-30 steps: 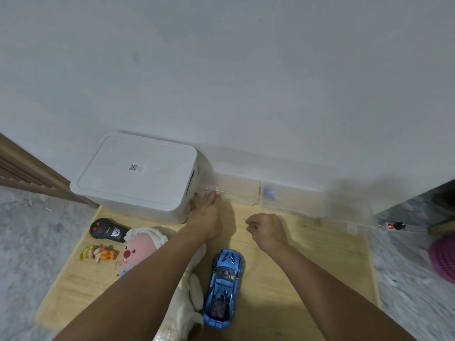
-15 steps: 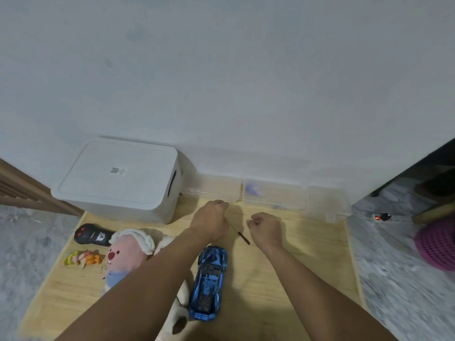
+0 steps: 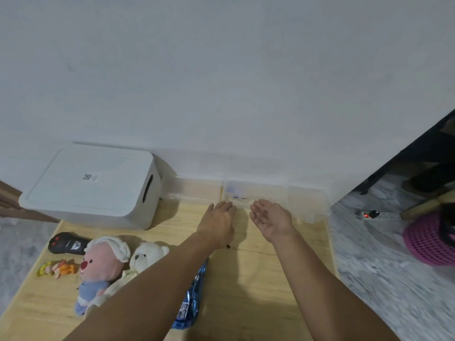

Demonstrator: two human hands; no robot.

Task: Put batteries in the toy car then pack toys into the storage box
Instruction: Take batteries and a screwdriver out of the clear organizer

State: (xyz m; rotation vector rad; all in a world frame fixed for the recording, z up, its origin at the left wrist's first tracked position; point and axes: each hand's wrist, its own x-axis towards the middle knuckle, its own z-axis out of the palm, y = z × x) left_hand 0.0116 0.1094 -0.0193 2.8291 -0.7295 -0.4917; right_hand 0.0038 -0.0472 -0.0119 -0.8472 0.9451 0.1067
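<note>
Head view: left hand (image 3: pixel 218 225) flat, fingers apart, holds nothing; right hand (image 3: pixel 270 219) palm up, empty.
Car (image 3: pixel 190 301): seems rigid, light; grasp by sides.
Box (image 3: pixel 93 185): lid on.

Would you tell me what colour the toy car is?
Metallic blue, seen in the head view: the toy car lies partly under the left forearm.

a: what's on the arms?

b: nothing. both forearms bare as far as the bottom edge, no sleeve or cuff in view.

a: hands?

b: left hand (image 3: pixel 218 223) bare, no glove, no ring to be seen, no watch or band at the wrist. right hand (image 3: pixel 272 220) the same: bare, wrist unadorned.

a: nails, marks?

b: too small and soft to tell. no tape, no bandage showing on either arm.
</note>
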